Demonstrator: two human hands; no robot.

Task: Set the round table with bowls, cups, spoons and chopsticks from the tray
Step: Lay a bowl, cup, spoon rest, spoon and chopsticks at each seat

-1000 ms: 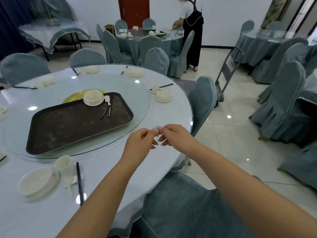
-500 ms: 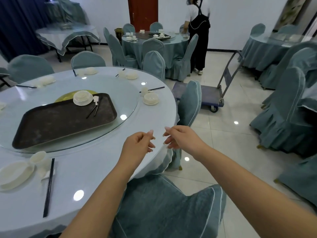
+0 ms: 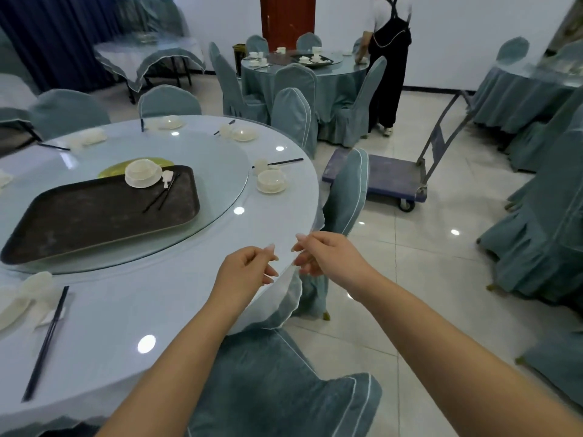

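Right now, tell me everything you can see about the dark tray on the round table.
The tray is a dark brown rectangle with rounded corners and a low raised rim, its surface dull and scuffed; it looks like plastic. It lies flat on the glass turntable, partly over a yellow plate. Most of it is bare. At its far end sit a white bowl on a saucer, a white spoon and black chopsticks. Neither hand touches it.

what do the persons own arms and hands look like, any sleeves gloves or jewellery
Both forearms are bare as far as the frame shows, with no sleeve in view. The left hand and right hand wear no gloves, and no rings, watch or bracelet show on the fingers or wrists. The fingernails are long, with a pale, light finish.
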